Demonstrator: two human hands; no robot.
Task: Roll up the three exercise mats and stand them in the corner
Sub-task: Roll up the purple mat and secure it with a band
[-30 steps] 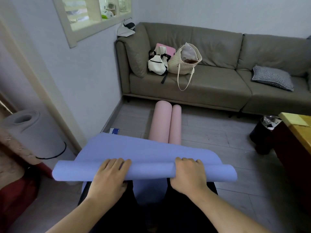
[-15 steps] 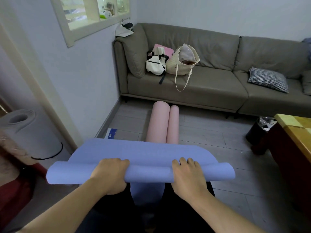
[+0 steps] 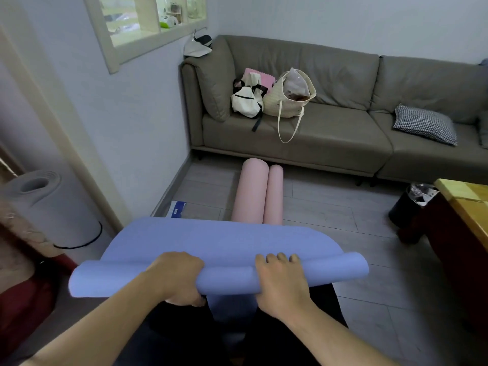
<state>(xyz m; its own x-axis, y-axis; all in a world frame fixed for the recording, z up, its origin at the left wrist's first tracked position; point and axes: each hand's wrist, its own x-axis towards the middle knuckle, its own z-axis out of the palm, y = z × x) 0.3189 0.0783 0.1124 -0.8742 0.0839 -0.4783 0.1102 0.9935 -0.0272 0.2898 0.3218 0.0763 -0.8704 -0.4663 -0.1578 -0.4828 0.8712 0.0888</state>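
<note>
A blue exercise mat [image 3: 219, 243] lies across my lap, its near end wound into a thin roll. My left hand [image 3: 177, 277] is closed around the roll left of centre. My right hand [image 3: 281, 280] presses on the roll right of centre, fingers curled over its top. Beyond the blue mat, a pink mat [image 3: 257, 192] lies on the floor rolled from both ends into two side-by-side tubes, pointing toward the sofa. A grey rolled mat [image 3: 50, 204] stands upright at the left by the door frame, with a black band around its base.
A grey sofa [image 3: 330, 133] runs along the back wall with a white backpack [image 3: 247, 100], a straw tote bag [image 3: 289, 97] and a checked cushion [image 3: 425, 124]. A black bin [image 3: 408, 208] and a wooden table [image 3: 464, 204] stand at right. A blue-white packet [image 3: 177, 208] lies by the wall.
My left hand has turned from fingers laid over the roll to a closed grip around it. The roll has grown slightly thicker and shifted a little away from me.
</note>
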